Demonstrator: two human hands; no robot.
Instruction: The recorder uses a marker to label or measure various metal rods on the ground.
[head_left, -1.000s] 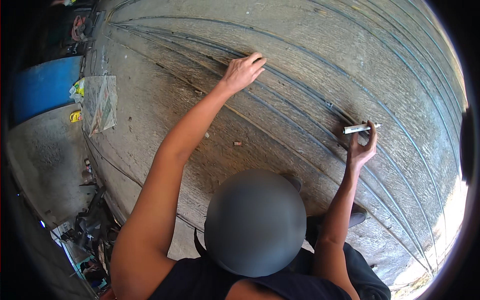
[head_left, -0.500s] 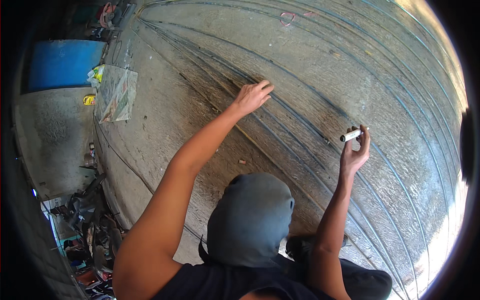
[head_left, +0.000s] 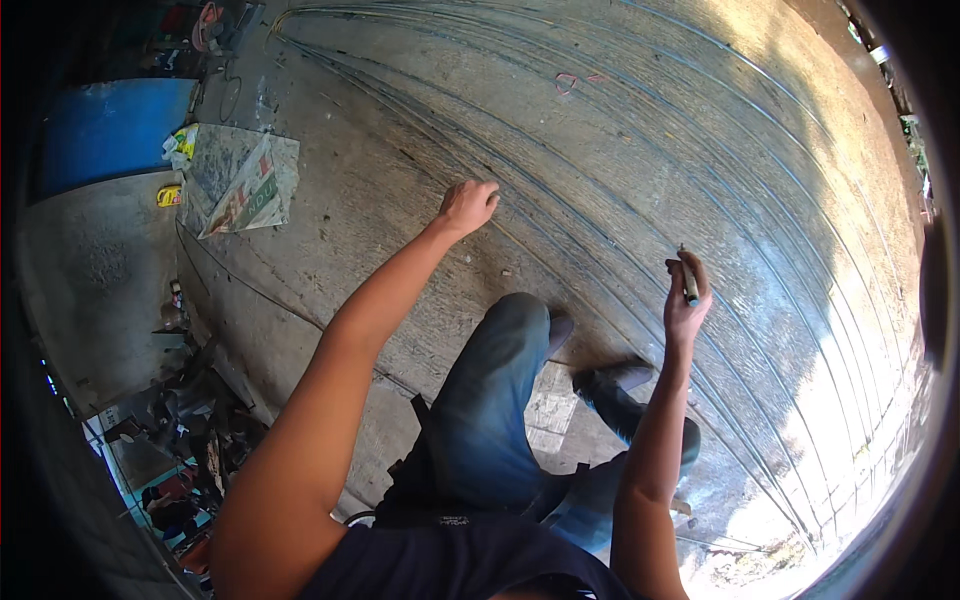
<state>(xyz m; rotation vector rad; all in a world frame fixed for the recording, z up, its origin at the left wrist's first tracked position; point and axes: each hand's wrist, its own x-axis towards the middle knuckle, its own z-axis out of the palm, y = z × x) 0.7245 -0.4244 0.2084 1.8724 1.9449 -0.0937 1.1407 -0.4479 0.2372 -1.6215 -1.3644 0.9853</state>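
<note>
Long thin dark rods [head_left: 590, 222] run across the rough concrete floor, bunched at the upper left and spreading toward the right. Beside them, my left hand [head_left: 467, 208] is closed with its fingers curled under; whatever it may hold is hidden. My right hand [head_left: 686, 312] grips a whitish marker pen [head_left: 691, 288] between thumb and fingers, above the rods on the right. The pen stands steeply, its thin dark tip pointing away from me.
My bent knee [head_left: 515, 330] and shoes [head_left: 625, 375] are close to the rods. At left lie a printed sheet [head_left: 245, 180], a yellow container [head_left: 169, 195], a blue panel [head_left: 120, 130] and dark clutter [head_left: 200, 430]. A pink loop [head_left: 566, 84] lies at the far side.
My left hand has shifted left and slightly nearer, its fingers more curled. My right hand has turned the marker pen from sideways to upright. My legs have come into view below.
</note>
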